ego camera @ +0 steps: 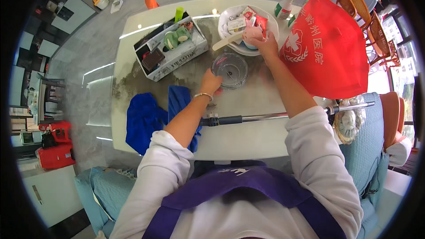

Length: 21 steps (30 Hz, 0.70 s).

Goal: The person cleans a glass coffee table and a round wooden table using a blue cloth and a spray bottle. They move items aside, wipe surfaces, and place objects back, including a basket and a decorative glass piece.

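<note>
My left hand (210,83), with a bangle at the wrist, grips the left edge of a clear round bowl (229,72) on the table. My right hand (268,47) holds a round pink object (251,34) with a blue part under it, over the near side of a white bowl (221,23). Small packets and a little white box (236,24) lie in that bowl. A flat wooden stick (227,41) juts out over its left rim. My right fingers partly hide the pink object.
An organiser box (181,58) holds a green toy (177,37) and a brown case (153,60). Blue cloths (145,122) lie left; a metal pole (264,117) crosses before me. A red bag (332,49) stands right, near a green-capped bottle (284,6). A teal-covered sofa (360,129) adjoins the table.
</note>
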Motion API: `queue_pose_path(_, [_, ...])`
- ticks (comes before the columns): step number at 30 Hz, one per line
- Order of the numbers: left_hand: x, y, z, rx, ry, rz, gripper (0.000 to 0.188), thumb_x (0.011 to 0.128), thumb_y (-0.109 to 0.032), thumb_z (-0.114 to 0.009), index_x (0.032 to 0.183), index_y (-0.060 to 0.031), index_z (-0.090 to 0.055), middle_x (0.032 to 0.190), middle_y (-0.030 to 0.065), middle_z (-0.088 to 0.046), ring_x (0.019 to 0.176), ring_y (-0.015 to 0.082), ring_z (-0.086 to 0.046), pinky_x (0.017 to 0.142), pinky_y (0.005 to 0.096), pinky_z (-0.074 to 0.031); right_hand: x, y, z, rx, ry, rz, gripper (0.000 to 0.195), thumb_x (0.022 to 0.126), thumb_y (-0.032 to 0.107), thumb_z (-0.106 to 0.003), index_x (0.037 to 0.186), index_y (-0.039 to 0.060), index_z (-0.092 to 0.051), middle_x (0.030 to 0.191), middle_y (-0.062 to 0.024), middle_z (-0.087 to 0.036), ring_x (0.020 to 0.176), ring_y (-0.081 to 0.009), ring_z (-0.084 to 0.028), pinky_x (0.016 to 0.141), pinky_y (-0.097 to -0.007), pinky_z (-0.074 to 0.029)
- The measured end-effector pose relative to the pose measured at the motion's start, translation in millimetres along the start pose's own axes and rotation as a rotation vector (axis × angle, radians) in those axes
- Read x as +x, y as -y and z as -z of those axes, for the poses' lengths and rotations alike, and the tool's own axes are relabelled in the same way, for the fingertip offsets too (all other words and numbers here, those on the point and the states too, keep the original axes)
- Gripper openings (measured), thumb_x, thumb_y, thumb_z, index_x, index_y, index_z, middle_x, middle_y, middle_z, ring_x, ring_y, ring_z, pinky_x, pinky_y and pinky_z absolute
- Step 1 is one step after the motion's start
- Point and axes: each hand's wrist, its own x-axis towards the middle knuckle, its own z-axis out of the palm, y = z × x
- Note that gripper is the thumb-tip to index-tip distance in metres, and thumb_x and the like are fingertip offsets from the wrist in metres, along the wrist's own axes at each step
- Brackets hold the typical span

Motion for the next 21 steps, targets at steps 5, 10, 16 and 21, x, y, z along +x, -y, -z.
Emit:
queue_pose_path(5, [-7,-1,23,0.154,0.114,-0.052,0.036,0.073,-0.009,-0.054,0.107,0.0032,-0.049,0.09,0.0198,-0.061,0.058,0.0243,-0.064,0.046,0.0337,-0.051,-92,0,15,-0.175,0.137,0.088,0.057,0.067,0.027,-0.07,0.114,0.0006,-0.05,0.102,-0.015,-0.055,0.091,-0.0256,-0.055,0.079,-0.0363,-0.044])
queue_pose_path(10, [-1,6,49,0.599,0.192,-0.218,0.037,0.077,-0.02,-0.055,0.108,0.0013,-0.054,0.097,0.0226,-0.061,0.087,0.0343,-0.061,0.076,0.0392,-0.049,-119,-10,-11,-0.119,0.707,-0.52,0.039,0.072,0.019,-0.064,0.105,0.0011,-0.054,0.085,-0.0105,-0.059,0.07,-0.0221,-0.061,0.054,-0.036,-0.052])
queue_pose_path(16, [-39,63,177,0.629,-0.619,-0.539,0.033,0.078,-0.028,-0.058,0.105,-0.0091,-0.06,0.101,0.0131,-0.061,0.1,0.0295,-0.055,0.086,0.0399,-0.043,-116,-19,-19,0.064,0.699,-0.692,0.032,0.072,0.011,-0.059,0.101,-0.0012,-0.054,0.084,-0.0131,-0.06,0.067,-0.0249,-0.064,0.052,-0.0365,-0.056])
queue_pose_path(21, [-83,214,226,1.081,-0.595,-0.113,0.057,0.087,-0.044,-0.048,0.137,-0.0217,-0.033,0.146,0.0124,-0.019,0.128,0.0426,-0.021,0.088,0.0617,-0.03,-118,-30,10,0.087,0.642,-0.62,0.036,0.071,0.006,-0.058,0.106,0.0016,-0.052,0.086,-0.0121,-0.057,0.064,-0.0254,-0.062,0.051,-0.0398,-0.056])
